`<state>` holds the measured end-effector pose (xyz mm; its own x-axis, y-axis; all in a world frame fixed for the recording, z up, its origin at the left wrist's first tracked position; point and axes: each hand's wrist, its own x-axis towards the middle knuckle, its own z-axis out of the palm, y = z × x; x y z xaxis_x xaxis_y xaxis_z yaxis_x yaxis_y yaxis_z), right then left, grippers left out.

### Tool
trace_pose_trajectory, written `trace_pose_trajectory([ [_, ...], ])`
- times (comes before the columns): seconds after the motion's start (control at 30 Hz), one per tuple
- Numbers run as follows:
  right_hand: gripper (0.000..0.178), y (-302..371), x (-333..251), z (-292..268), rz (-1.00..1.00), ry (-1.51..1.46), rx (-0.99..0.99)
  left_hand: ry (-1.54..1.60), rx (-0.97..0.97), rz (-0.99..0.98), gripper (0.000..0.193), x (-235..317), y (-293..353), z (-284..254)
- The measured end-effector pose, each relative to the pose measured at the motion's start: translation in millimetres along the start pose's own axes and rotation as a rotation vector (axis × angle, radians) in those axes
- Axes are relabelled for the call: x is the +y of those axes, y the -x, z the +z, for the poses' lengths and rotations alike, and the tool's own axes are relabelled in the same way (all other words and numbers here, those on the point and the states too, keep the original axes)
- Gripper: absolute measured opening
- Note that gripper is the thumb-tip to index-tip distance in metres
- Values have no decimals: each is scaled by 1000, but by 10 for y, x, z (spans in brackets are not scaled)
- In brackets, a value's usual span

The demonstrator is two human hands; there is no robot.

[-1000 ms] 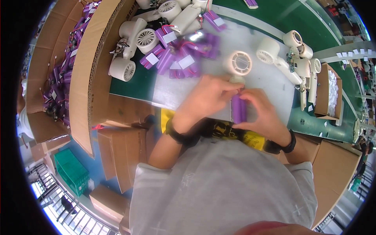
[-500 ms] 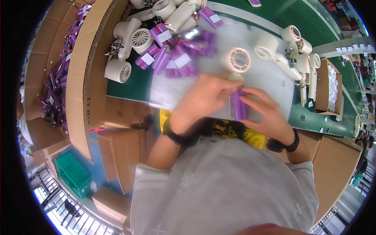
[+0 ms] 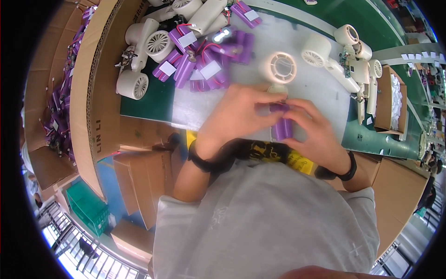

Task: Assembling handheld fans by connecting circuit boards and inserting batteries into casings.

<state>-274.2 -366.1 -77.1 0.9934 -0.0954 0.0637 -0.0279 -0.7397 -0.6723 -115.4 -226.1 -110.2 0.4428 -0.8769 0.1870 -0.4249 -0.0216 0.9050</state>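
Note:
A purple battery pack stands lengthwise at the table's front edge, between my two hands. My right hand grips it with thumb and fingers along its right side. My left hand is closed in a pinch at the pack's upper end, just below the white fan housing. What the left fingertips pinch is hidden, though the pack's top lies against them. The fan housing lies on the grey mat with its round ring facing up and its short neck reaching the left thumb.
Purple battery packs with red wires are heaped left of the fan. White fan bodies lie behind them, and other fan parts lie on the right. Cardboard boxes flank the table.
My left fingers have come down over the upper end of the battery pack, covering more of it. The fan housing stays beyond the hands, and the whole view has shifted slightly.

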Motion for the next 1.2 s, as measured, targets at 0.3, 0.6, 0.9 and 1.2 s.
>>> trace_pose_trajectory([
  [0.3, 56, -75, 41, -16, 92, -47, -88, 54, -64, -99, 53, -14, 1, -4],
  [0.6, 37, -214, 181, 32, 82, -194, 45, 35, -60, -171, 51, -8, 18, -10],
  [0.9, 12, -241, 220, 158, 147, -246, 102, 49, -92, -175, 54, -64, 33, 10],
  [1.2, 46, 130, 8, 262, 63, 30, 141, 98, -10, 24, 55, -229, 82, 151],
])
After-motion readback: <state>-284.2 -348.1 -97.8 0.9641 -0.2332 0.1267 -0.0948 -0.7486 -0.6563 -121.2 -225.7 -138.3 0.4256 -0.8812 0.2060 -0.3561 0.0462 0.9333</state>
